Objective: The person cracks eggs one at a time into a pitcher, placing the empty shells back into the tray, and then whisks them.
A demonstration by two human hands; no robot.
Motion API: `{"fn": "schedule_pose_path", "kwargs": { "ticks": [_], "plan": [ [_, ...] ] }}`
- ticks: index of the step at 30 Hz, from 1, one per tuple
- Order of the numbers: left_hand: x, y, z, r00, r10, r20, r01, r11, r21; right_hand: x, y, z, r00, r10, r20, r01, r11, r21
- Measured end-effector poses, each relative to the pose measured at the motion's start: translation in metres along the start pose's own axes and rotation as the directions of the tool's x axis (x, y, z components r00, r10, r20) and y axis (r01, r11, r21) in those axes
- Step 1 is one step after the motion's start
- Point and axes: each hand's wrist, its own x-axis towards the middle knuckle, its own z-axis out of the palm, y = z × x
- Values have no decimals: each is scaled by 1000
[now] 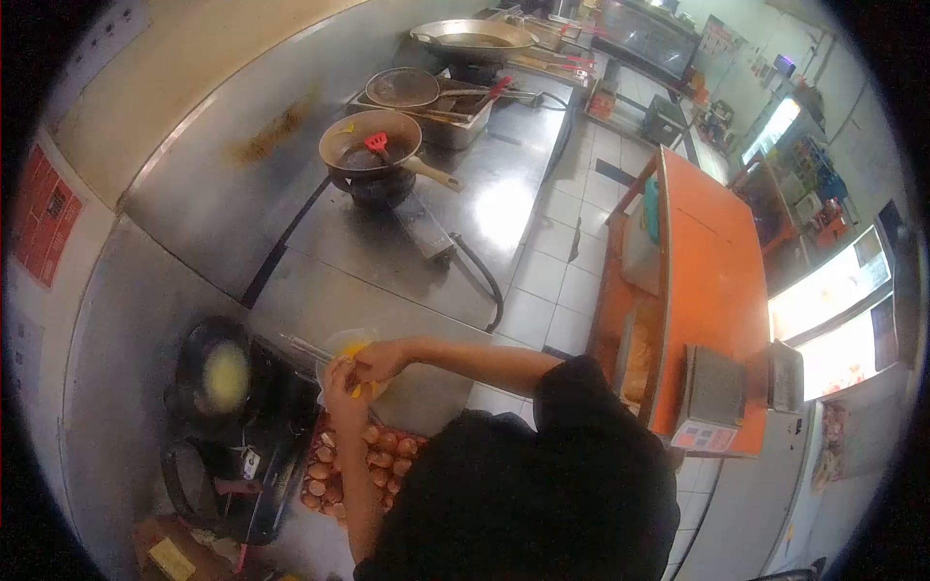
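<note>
Both hands, left hand (pixel 341 380) and right hand (pixel 381 360), grasping cracked egg (pixel 356 372) over bowl (pixel 341 341), catching yolk; egg tray (pixel 360 455) at six o'clock.

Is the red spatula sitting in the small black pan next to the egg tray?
No, the red spatula lies in the wok farther along the steel counter, while the black pan holds only yellow liquid.

Pretty tight down by the hands: the egg tray (pixel 354 465) sits right under them and the black pan (pixel 215 373) crowds the left. Open steel bench (pixel 387 247) stretches ahead until the wok (pixel 368 145) on its burner.
</note>
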Motion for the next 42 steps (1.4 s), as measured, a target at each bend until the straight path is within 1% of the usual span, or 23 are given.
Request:
{"fn": "schedule_pose_path", "kwargs": {
  "ticks": [1,2,4,7,8,10,11,12,13,15,16,18,19,20,21,22,23,25,29,35,38,40,42],
  "plan": [
    [-1,3,1,1000,8,-16,-9,1000,-16,0,-6,-1,1000,21,14,-21,999,-27],
    [-1,0,1,997,69,-20,-68,997,48,0,-10,-1,999,44,26,-42,998,-55],
    [-1,-4,0,983,185,-15,-180,968,174,9,-1,6,998,58,-15,-58,998,-13],
    [-2,3,5,962,272,-34,-255,932,256,13,-8,11,994,64,-92,-63,998,14],
    [0,1,6,963,269,-31,-253,935,250,12,-13,11,991,66,-121,-64,998,17],
    [-2,-2,8,970,243,-27,-230,944,239,8,-23,4,994,72,-86,-77,996,-52],
    [-3,-3,9,969,249,-5,-238,931,277,9,-24,4,996,70,-50,-74,994,-77],
    [-1,0,8,971,240,15,-232,917,325,11,-17,7,997,55,-61,-60,994,-90],
    [0,2,7,966,255,31,-253,924,288,14,-8,11,997,32,-68,-38,994,-98],
    [2,-2,10,966,255,46,-258,930,262,12,-1,11,995,59,-78,-74,976,-204],
    [4,-7,12,967,248,54,-253,930,267,12,-1,6,989,101,-107,-113,987,-116],
    [7,0,9,978,200,54,-207,944,257,8,-20,-9,993,89,-77,-101,980,-171],
    [7,0,4,985,165,57,-174,958,230,4,-33,-17,984,177,-17,-177,984,-16],
    [8,3,1,988,138,63,-147,970,194,-1,-39,-24,963,264,51,-268,955,130],
    [6,5,-3,991,110,75,-121,981,155,-2,-36,-25,972,220,84,-233,953,194],
    [7,9,-9,992,30,125,-44,993,110,-4,-31,-27,978,178,110,-201,945,257],
    [9,4,-13,989,59,133,-73,993,98,-4,-28,-28,982,135,129,-170,932,319],
    [11,-4,-19,981,121,153,-133,988,74,-4,-26,-30,984,124,124,-158,934,320],
    [13,-10,-21,984,112,135,-130,983,128,-5,-30,-27,993,91,70,-109,932,344],
    [8,-8,-16,985,159,66,-167,974,152,5,-9,-16,988,148,49,-155,958,241],
    [8,-8,-12,988,151,30,-154,980,125,3,-23,-17,987,155,32,-158,974,164],
    [8,0,-9,993,121,8,-121,990,75,5,-25,-16,978,201,61,-209,960,186],
    [8,-2,-3,993,122,-4,-121,989,80,7,-26,-13,970,236,63,-244,953,180]
  ]
}}
